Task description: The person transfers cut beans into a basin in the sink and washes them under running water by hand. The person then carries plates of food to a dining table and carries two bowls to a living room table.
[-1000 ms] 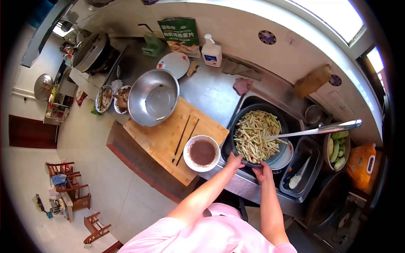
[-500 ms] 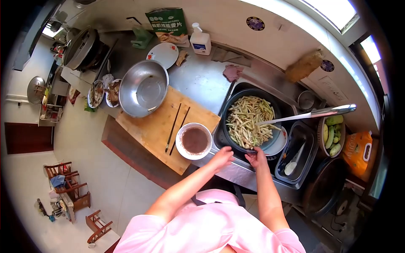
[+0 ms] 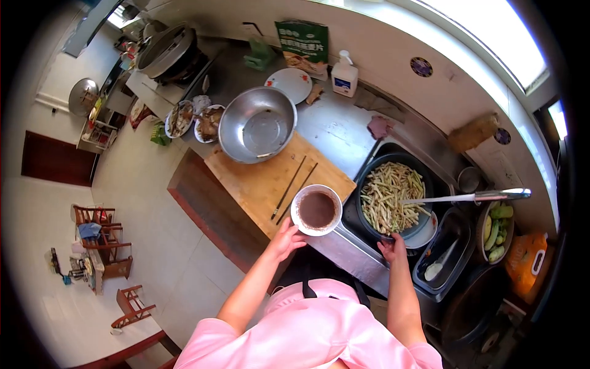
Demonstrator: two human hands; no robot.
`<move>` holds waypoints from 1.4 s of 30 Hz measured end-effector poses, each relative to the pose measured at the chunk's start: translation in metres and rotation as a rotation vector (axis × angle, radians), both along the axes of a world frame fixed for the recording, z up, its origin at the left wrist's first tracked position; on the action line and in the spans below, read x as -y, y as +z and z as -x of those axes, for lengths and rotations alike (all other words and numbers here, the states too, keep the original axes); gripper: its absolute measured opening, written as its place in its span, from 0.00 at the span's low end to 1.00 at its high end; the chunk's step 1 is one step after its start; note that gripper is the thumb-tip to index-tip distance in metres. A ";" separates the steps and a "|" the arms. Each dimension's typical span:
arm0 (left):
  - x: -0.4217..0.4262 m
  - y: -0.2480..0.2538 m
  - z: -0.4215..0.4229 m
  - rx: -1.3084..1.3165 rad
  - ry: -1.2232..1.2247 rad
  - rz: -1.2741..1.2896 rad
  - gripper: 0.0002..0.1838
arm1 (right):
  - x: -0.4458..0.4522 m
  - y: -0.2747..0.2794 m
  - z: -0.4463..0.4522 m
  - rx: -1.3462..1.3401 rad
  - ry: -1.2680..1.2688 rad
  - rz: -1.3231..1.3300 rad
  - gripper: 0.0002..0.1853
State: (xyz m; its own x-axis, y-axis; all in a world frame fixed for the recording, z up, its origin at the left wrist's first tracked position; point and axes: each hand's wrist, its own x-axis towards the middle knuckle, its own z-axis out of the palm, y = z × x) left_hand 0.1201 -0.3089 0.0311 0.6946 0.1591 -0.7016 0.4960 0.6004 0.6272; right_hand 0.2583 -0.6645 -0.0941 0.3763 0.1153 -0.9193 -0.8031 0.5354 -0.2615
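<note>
Basin (image 3: 425, 177) of cut strips (image 3: 390, 195) sits in the sink (image 3: 353, 261) on the right, the right hand (image 3: 392, 248) at its near rim; whether those fingers clamp it, I cannot tell. Left of it, a bowl (image 3: 316, 210) of brown liquid is at the right end of the board (image 3: 319, 158), the left hand (image 3: 285, 242) just beside, fingers apart.

Bright daylight from blown-out window (image 3: 491, 37); sheen on steel counter (image 3: 337, 126); edges fisheye-curved, corners black.
</note>
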 end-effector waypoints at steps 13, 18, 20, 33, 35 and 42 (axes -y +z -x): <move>0.002 -0.006 -0.016 0.077 0.096 0.141 0.26 | 0.006 -0.004 -0.001 0.000 0.019 0.038 0.08; -0.018 0.014 -0.004 0.124 0.157 0.117 0.25 | 0.006 -0.005 -0.001 0.018 0.045 0.021 0.08; -0.034 0.012 0.004 0.095 0.203 0.130 0.22 | 0.006 -0.005 -0.001 0.016 0.044 0.030 0.08; -0.114 -0.006 0.025 0.124 0.435 0.061 0.26 | 0.006 -0.003 0.001 0.018 0.044 0.048 0.07; -0.120 -0.011 0.025 0.111 0.450 0.050 0.25 | 0.005 -0.003 0.001 0.020 0.041 0.045 0.07; -0.130 -0.024 0.022 0.105 0.448 0.087 0.21 | 0.004 -0.002 0.001 0.022 0.044 0.045 0.06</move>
State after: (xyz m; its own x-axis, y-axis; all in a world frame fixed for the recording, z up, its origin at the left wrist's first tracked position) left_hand 0.0982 -0.1790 0.0068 0.6387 0.4032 -0.6554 0.1121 0.7939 0.5976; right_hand 0.2569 -0.6683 -0.0965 0.3923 0.0912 -0.9153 -0.8193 0.4869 -0.3027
